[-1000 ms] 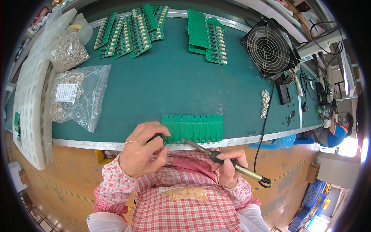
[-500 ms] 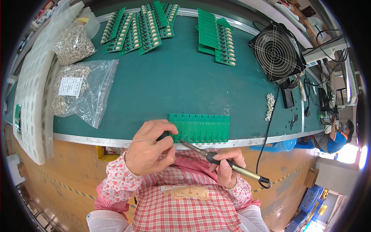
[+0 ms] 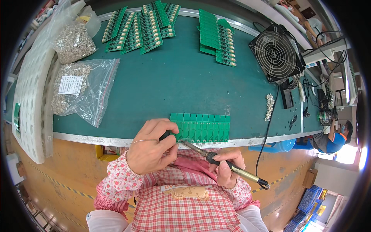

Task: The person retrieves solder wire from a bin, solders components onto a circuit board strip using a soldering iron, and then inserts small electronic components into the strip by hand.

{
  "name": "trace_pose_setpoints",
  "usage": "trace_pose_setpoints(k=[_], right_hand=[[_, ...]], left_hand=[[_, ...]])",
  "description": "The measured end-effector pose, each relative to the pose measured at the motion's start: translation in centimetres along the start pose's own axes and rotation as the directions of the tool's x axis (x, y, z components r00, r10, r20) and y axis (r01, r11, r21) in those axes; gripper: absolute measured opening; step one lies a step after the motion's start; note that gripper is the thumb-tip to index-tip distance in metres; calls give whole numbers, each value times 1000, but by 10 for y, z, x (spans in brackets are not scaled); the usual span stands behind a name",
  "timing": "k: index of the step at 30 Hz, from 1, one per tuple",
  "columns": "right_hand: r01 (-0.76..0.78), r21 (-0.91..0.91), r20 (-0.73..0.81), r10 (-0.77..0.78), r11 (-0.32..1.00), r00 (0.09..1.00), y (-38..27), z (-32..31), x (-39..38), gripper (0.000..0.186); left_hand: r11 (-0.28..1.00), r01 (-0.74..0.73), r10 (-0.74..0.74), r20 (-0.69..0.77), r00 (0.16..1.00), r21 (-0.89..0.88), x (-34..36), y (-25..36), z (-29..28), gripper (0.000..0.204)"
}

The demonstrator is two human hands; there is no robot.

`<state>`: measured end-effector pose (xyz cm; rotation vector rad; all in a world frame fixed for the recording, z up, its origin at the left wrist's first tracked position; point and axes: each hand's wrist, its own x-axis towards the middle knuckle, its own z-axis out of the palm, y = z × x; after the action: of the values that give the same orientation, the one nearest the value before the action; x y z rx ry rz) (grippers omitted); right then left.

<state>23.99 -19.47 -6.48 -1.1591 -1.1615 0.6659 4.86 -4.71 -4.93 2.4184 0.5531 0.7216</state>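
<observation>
A green circuit board panel (image 3: 205,127) lies at the table's near edge, its lower row of contacts by the metal rim. My left hand (image 3: 151,146) is closed at the panel's left end, fingers pinching a thin silvery solder wire (image 3: 143,140) that crosses the hand. A small black piece (image 3: 165,135) shows between these fingers; its kind is unclear. My right hand (image 3: 227,167) grips a soldering iron (image 3: 241,171) like a pen. The iron's tip reaches the panel's lower left edge, near my left fingertips; whether it touches a contact is too small to tell.
Populated green boards (image 3: 150,31) lie in a fanned pile at the back, with another stack (image 3: 216,36) right of them. Bags of small pale parts (image 3: 73,87) lie left. A black fan (image 3: 275,53) stands right, near loose pale parts (image 3: 269,107) and the iron's cord (image 3: 266,141).
Both hands, the soldering iron and the panel keep nearly the same places. The whole view has shifted very slightly.
</observation>
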Motion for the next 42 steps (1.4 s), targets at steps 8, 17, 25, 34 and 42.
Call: trace_pose_setpoints(k=[8,17,25,34,42], right_hand=[[23,-1,-96,-23,1000,995,1,0,-5,12],[-14,37,-12,14,999,1000,-3,5,0,11],[-44,14,34,44,999,998,-4,9,5,10],[-8,-15,58,9,1000,998,-3,12,6,16],[-59,-32,47,60,998,997,-9,12,1,13]], left_hand=[[997,-20,19,-5,1000,-72,-3,-3,-5,16],[990,63,-66,-18,998,-125,-8,-2,-8,17],[997,54,-56,-41,998,-62,-5,0,-4,18],[996,68,-69,-31,997,-57,-5,1,-3,19],[997,57,-58,-24,998,-55,-5,2,-5,18]])
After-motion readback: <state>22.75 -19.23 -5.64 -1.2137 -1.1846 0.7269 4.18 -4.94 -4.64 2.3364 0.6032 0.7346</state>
